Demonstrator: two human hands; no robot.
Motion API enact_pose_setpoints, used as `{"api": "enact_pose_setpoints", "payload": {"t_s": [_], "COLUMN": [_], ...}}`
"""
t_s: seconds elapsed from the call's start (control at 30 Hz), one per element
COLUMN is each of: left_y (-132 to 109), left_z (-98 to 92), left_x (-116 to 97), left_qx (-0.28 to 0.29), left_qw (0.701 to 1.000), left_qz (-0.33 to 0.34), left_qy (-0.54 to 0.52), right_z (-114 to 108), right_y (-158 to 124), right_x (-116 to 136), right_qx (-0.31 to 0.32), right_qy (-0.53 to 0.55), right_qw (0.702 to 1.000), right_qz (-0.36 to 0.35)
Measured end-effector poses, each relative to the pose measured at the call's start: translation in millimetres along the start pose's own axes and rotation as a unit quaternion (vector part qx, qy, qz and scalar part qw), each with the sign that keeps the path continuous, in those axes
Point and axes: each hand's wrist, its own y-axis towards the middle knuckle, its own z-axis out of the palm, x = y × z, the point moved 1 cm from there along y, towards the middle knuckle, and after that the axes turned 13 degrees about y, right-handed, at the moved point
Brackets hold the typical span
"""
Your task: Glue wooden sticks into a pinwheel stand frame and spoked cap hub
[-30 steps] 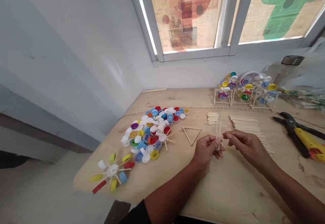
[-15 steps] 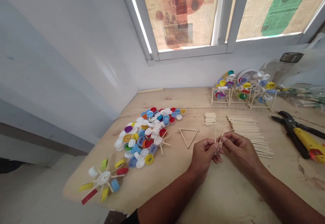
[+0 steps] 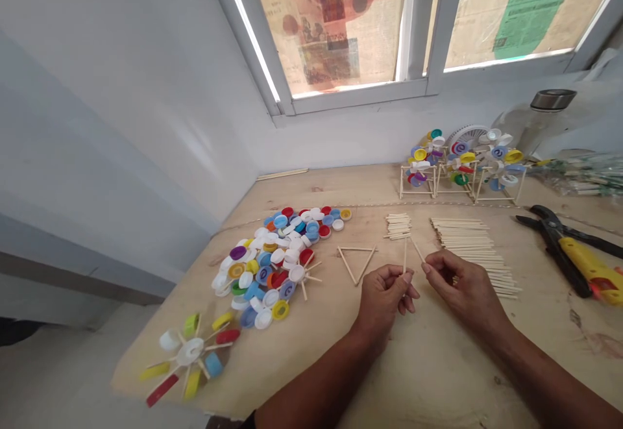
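My left hand (image 3: pixel 385 294) is closed in a pinch on a thin wooden stick (image 3: pixel 405 261) that stands upright. My right hand (image 3: pixel 462 286) pinches a second wooden stick (image 3: pixel 416 248) that slants up to the left. The two hands are a little apart over the wooden table (image 3: pixel 438 364). A triangle of sticks (image 3: pixel 357 262) lies flat just left of my left hand. A long row of sticks (image 3: pixel 474 250) lies under and behind my right hand, with a small bundle of short sticks (image 3: pixel 398 225) beside it.
A heap of coloured bottle caps (image 3: pixel 277 260) lies at the left. A cap wheel on sticks (image 3: pixel 191 354) sits near the table's left corner. Finished cap windmills (image 3: pixel 460 166) stand by the wall. Yellow-handled pliers (image 3: pixel 577 250) lie at the right, a glass jar (image 3: pixel 540 121) behind them.
My right hand came to the left hand, took one of the two sticks from it, and has drawn back to the right. The view has shifted slightly.
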Motion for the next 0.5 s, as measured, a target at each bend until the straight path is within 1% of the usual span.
{"api": "enact_pose_setpoints", "payload": {"t_s": [0.3,0.5], "left_y": [-1.6,-1.8], "left_z": [0.5,0.3], "left_x": [-2.6,-2.9], "left_qx": [0.001,0.001], "left_qw": [1.0,1.0], "left_qz": [-0.003,-0.002], "left_qy": [0.002,0.001], "right_z": [-0.8,-0.3], "right_y": [1.6,2.7], "right_x": [-2.5,-4.8], "right_qx": [0.0,0.012], "right_qy": [-0.033,-0.04], "right_qw": [0.999,0.999], "right_qz": [-0.02,-0.031]}}
